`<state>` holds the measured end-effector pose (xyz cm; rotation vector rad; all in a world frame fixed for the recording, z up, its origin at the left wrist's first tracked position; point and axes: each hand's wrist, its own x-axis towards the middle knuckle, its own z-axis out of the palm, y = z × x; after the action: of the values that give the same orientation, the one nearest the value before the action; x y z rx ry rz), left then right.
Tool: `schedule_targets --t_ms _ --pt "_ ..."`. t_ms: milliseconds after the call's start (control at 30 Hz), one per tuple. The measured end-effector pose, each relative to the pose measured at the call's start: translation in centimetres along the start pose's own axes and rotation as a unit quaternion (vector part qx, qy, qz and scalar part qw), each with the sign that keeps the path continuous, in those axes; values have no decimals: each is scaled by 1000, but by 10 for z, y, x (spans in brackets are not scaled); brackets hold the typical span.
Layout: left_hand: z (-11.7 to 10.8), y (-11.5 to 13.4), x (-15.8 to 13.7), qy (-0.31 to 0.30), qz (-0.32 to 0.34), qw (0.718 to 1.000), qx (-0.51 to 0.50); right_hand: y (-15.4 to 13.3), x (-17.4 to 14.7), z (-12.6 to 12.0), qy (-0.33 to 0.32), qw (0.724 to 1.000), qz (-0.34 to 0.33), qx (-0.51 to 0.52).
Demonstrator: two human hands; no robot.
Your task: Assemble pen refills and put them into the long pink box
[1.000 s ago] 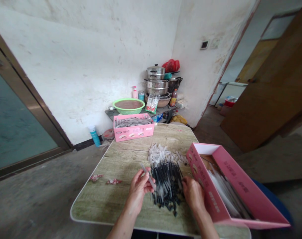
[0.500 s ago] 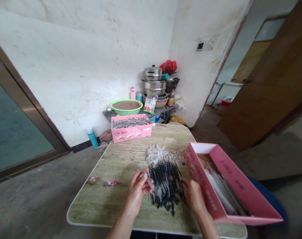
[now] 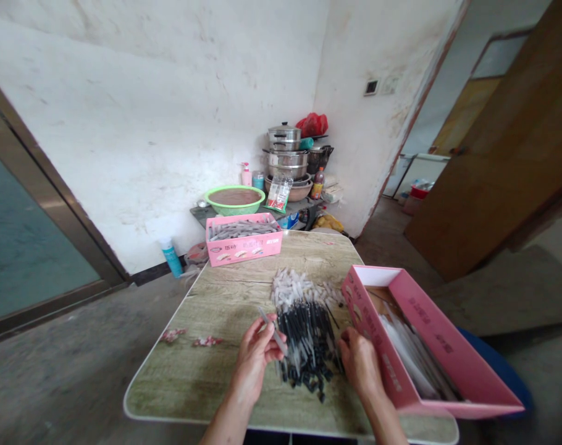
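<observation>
My left hand (image 3: 257,349) pinches a slim, translucent grey pen-like tube (image 3: 272,330) between thumb and fingers, just left of a pile on the table. Long black sticks (image 3: 309,327) make up the middle of that pile. Short whitish translucent pieces (image 3: 293,287) lie along its far side, and small black end pieces (image 3: 315,377) show along the near side. My right hand (image 3: 359,358) is closed at the pile's right edge, beside the wall of a large pink box (image 3: 420,309). Its fingertips are turned away, so anything between them is hidden.
A smaller pink box (image 3: 244,250) full of grey tubes stands at the far left of the wood-patterned table (image 3: 192,377). The large box holds long translucent pieces (image 3: 413,358). Behind the table are a green basin (image 3: 237,209) and stacked pots (image 3: 288,164).
My right hand has shifted slightly, its fingers curling a little higher beside the pile. My left hand keeps the tube in nearly the same place.
</observation>
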<state>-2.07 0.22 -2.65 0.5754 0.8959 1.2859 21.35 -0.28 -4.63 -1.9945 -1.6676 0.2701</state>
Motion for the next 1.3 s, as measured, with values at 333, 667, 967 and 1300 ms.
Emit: schedule_targets --t_ms 333,667,967,1300 --pt "12 -1 -2 41 17 999 -15 -75 -47 -12 -114 799 93 583" --pt "20 1 -14 45 59 997 12 -92 -56 10 -52 780 106 614" --pt "21 3 -16 46 64 997 24 -99 -56 10 -47 785 98 610" --pt "23 3 -20 41 71 995 52 -102 -57 8 -45 793 93 601"
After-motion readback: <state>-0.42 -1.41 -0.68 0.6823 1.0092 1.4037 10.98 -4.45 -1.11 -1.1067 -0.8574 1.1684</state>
